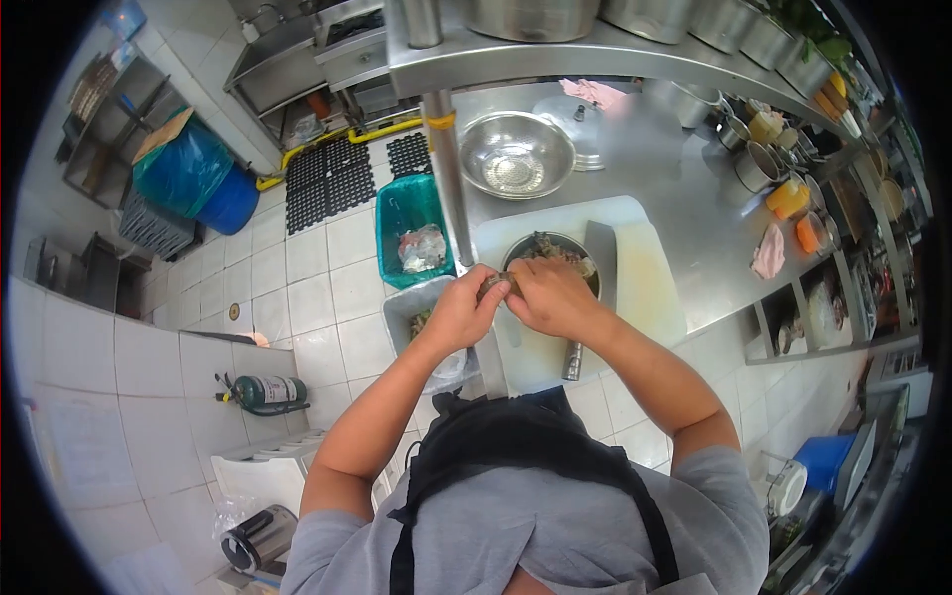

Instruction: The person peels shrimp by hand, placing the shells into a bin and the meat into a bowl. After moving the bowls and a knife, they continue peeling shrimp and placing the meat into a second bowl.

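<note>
My left hand (464, 309) and my right hand (553, 294) meet over the near left part of a white cutting board (650, 268). Fingers of both are closed around a small grey-brown piece (495, 285), whose kind is too small and covered to make out. Partly under my right hand stands a round metal bowl (598, 285) with similar brownish pieces (543, 244) in it. A broad-bladed knife (601, 238) lies on the board beside the bowl, its metal handle (572, 361) pointing toward me. Below my left hand is a grey bin (397, 309) with scraps inside.
A metal colander (517, 155) sits behind the board on the steel counter (684, 188). A green bin (382, 233) with plastic stands left of the counter's post (448, 169). An overhead shelf (595, 61) carries pots. Pans and a pink cloth (769, 252) are at the right.
</note>
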{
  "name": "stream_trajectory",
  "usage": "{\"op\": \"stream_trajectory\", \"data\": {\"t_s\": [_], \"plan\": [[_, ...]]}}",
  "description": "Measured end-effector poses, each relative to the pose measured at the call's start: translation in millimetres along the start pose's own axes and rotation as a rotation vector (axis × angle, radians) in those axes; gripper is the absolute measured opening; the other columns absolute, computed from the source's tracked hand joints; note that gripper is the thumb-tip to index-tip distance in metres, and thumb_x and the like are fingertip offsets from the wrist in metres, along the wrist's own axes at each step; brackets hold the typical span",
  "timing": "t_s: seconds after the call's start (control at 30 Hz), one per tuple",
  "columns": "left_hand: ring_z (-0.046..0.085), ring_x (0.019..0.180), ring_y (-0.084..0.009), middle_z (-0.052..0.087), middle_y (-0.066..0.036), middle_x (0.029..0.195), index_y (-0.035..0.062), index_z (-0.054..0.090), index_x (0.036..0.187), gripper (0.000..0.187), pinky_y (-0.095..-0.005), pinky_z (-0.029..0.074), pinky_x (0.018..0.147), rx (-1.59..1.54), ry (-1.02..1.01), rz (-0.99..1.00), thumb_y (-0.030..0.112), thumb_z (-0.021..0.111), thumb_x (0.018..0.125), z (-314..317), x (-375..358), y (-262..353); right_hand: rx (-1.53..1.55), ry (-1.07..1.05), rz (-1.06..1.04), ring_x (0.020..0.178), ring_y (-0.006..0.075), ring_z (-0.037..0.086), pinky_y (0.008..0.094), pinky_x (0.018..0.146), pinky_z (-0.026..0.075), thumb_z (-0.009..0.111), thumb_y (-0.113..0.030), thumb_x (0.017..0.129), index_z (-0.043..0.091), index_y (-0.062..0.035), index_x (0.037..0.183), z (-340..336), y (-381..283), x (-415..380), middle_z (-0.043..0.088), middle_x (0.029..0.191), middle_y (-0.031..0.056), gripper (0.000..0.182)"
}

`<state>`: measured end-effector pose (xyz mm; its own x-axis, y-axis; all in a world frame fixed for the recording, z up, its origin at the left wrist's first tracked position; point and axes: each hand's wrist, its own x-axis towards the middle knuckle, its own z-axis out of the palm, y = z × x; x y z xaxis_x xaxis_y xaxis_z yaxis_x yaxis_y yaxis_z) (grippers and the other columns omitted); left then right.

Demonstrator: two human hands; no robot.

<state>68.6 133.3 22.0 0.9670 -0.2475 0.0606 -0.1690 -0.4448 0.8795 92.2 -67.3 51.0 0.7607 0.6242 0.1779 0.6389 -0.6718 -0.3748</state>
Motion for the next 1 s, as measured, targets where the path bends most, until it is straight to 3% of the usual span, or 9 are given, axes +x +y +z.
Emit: {"op": "stream_trajectory", "data": {"t_s": [0.07, 0.13, 0.2, 0.27, 0.43, 0.5, 0.73, 0.83, 1.0], "plan": [[0.065, 0.073, -0.0179, 0.069, -0.011, 0.086, -0.0005, 0.063, 0.117, 0.026, -0.0336, 0.051, 0.068, -0.014, 0.018, -0.063, 0.021, 0.065, 0.102, -12, -10, -6, 0.016, -0.072, 0.012, 0.099, 0.0345, 0.066, 0.0476, 0.093, 0.046, 0.068, -0.023, 0.089, 0.063, -0.003, 0.101, 11, -9, 15, 0.07, 0.097, 0.0155, 0.025], [0.067, 0.071, -0.0273, 0.069, -0.018, 0.08, -0.0005, 0.062, 0.117, 0.03, -0.0384, 0.052, 0.068, -0.108, 0.063, -0.074, 0.025, 0.066, 0.102, -23, -20, -18, -0.081, -0.004, -0.17, 0.093, 0.0367, 0.067, 0.0488, 0.09, 0.048, 0.066, -0.023, 0.09, 0.063, -0.0028, 0.101, 20, -20, 31, 0.07, 0.093, 0.0166, 0.023], [0.066, 0.071, -0.0244, 0.069, -0.016, 0.081, -0.0005, 0.063, 0.115, 0.029, -0.0369, 0.052, 0.069, -0.076, 0.047, -0.178, 0.025, 0.066, 0.102, -39, -30, -30, -0.071, 0.024, -0.259, 0.086, 0.0382, 0.069, 0.0513, 0.079, 0.053, 0.064, -0.023, 0.091, 0.062, -0.0025, 0.101, 33, -30, 46, 0.07, 0.09, 0.0172, 0.022], [0.063, 0.073, -0.0146, 0.071, -0.007, 0.089, 0.0021, 0.065, 0.118, 0.024, -0.0309, 0.052, 0.07, -0.082, 0.126, -0.134, 0.021, 0.065, 0.104, -52, -42, -39, 0.059, -0.164, -0.11, 0.082, 0.0382, 0.072, 0.0517, 0.071, 0.055, 0.063, -0.022, 0.092, 0.062, -0.003, 0.099, 43, -44, 61, 0.071, 0.09, 0.0173, 0.02], [0.07, 0.075, -0.0264, 0.073, -0.018, 0.088, 0.0019, 0.069, 0.114, 0.024, -0.0365, 0.055, 0.073, 0.101, 0.179, -0.163, 0.021, 0.069, 0.098, -81, -71, -59, -0.109, -0.17, -0.348, 0.074, 0.0341, 0.073, 0.0461, 0.064, 0.058, 0.062, -0.02, 0.092, 0.062, -0.0018, 0.094, 88, -59, 88, 0.072, 0.083, 0.017, 0.019], [0.072, 0.081, -0.038, 0.073, -0.022, 0.091, 0.0031, 0.071, 0.112, 0.025, -0.0438, 0.056, 0.074, 0.319, 0.185, -0.081, 0.022, 0.07, 0.095, -87, -78, -70, -0.187, -0.185, -0.43, 0.073, 0.0316, 0.074, 0.0434, 0.062, 0.058, 0.062, -0.019, 0.091, 0.063, -0.0018, 0.089, 97, -67, 96, 0.072, 0.079, 0.0152, 0.017], [0.07, 0.083, -0.0424, 0.074, -0.021, 0.088, 0.006, 0.074, 0.102, 0.028, -0.0506, 0.054, 0.073, 0.647, -0.021, -0.227, 0.032, 0.073, 0.091, -114, -97, -68, -0.336, -0.387, -0.564, 0.073, 0.0307, 0.075, 0.0459, 0.062, 0.058, 0.063, -0.02, 0.089, 0.068, -0.0032, 0.093, 136, -72, 113, 0.071, 0.076, 0.0111, 0.018], [0.07, 0.081, -0.0422, 0.073, -0.021, 0.086, 0.0056, 0.074, 0.099, 0.033, -0.0505, 0.054, 0.072, 0.644, -0.023, -0.274, 0.037, 0.074, 0.09, -133, -106, -74, -0.301, -0.511, -0.465, 0.083, 0.0335, 0.075, 0.0491, 0.069, 0.058, 0.067, -0.023, 0.09, 0.067, -0.002, 0.101, 134, -68, 127, 0.073, 0.087, 0.0156, 0.024], [0.071, 0.085, -0.0425, 0.073, -0.021, 0.085, 0.0033, 0.072, 0.101, 0.031, -0.0501, 0.054, 0.073, 0.453, 0.149, -0.322, 0.031, 0.077, 0.089, -135, -104, -58, 0.077, -0.32, -0.276, 0.114, 0.0416, 0.065, 0.0489, 0.094, 0.053, 0.072, -0.03, 0.094, 0.064, 0.0011, 0.121, 74, -49, 122, 0.068, 0.12, 0.0224, 0.043]]}}
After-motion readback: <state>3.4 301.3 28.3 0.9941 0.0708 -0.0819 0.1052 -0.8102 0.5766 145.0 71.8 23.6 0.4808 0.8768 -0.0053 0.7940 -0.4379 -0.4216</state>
